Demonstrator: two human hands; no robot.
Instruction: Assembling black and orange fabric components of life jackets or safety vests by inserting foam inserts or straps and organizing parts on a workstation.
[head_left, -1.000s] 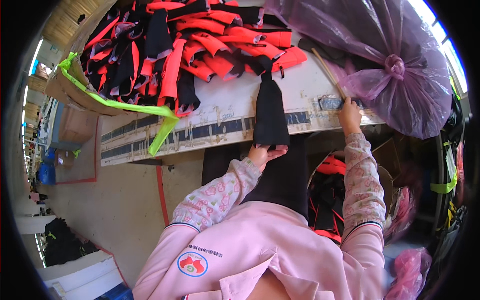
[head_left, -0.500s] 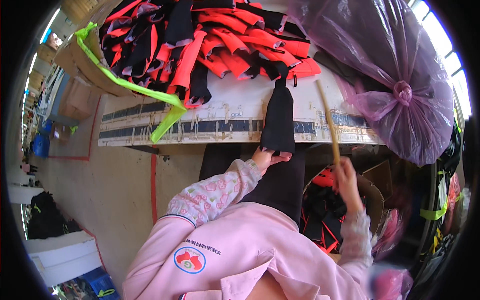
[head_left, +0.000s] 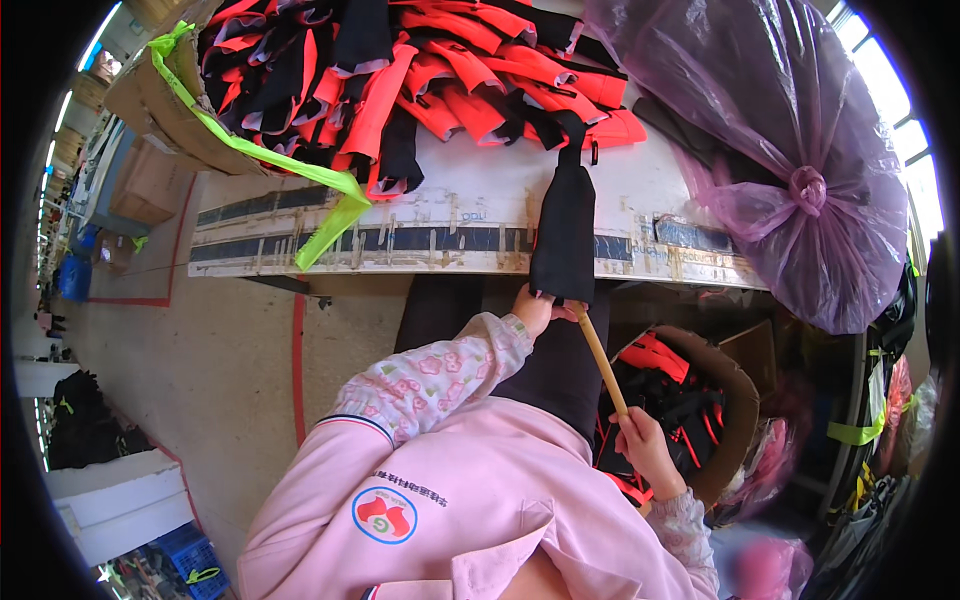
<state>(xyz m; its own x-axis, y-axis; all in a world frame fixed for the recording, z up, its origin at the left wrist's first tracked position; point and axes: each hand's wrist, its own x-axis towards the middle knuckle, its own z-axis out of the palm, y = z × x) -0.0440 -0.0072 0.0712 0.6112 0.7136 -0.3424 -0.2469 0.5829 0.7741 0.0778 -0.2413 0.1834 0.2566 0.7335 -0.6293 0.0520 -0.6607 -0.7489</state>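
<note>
- Here, at far left, a green strap (head_left: 335,205) hangs off the cardboard box (head_left: 165,120) at the table's (head_left: 450,215) edge.
- Above it lies a heap of orange and black fabric pieces (head_left: 420,80).
- The left hand (head_left: 533,310) pinches the lower end of a black fabric sleeve (head_left: 565,240), which hangs over the table's front edge.
- The right hand (head_left: 645,445) is closed around a wooden stick (head_left: 600,355), whose upper tip meets the sleeve's bottom opening.
- Behind the stick stands a round container of orange and black pieces (head_left: 700,400).
- At right, a tied purple plastic bag (head_left: 790,150) rests on the table.
</note>
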